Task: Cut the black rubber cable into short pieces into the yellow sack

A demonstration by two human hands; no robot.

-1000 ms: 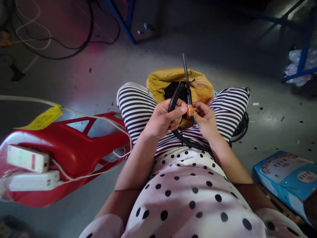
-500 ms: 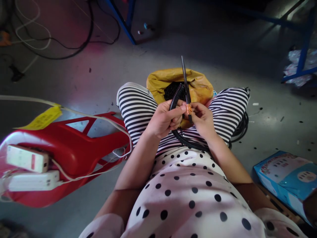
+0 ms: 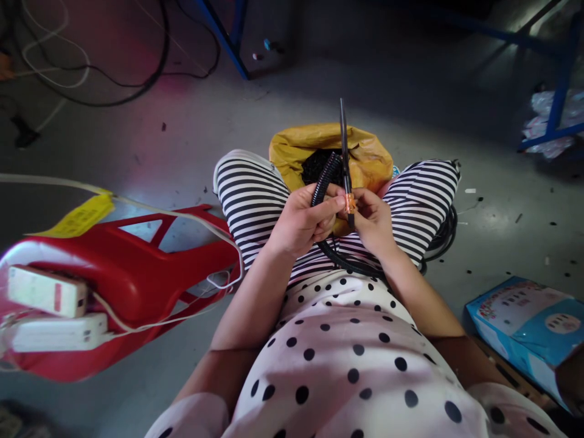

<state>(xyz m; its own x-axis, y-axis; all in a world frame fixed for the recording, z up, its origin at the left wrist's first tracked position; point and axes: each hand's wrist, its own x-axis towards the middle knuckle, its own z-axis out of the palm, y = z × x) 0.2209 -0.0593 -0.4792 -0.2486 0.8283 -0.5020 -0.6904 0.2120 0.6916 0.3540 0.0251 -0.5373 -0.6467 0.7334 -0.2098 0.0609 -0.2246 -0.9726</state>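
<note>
Over my lap, my left hand [image 3: 305, 219] is closed round a black corrugated tube [image 3: 325, 179], whose upper end curves up past the fingers. Its thumb tip presses the orange band on a long, thin, dark pointed tool [image 3: 345, 146]. My right hand [image 3: 375, 222] is closed too, with its fingertips pinching that banded part from the other side. The tool points away from me, roughly upright in view; its exact kind is hard to make out. Just beyond both hands, a yellow sack [image 3: 292, 146] stands open between my knees, with black stringy material [image 3: 312, 167] inside.
On my left is a red plastic stool [image 3: 137, 261] bearing two white boxes [image 3: 48, 292] with cables. A blue carton [image 3: 529, 322] sits at the right. Coiled black cable [image 3: 449, 237] lies by my right knee. Blue metal legs [image 3: 230, 42] stand farther off.
The pointed tool's tip has swung slightly to the right and stands more upright. Both hands keep nearly the same place and grip. The view has shifted a little.
</note>
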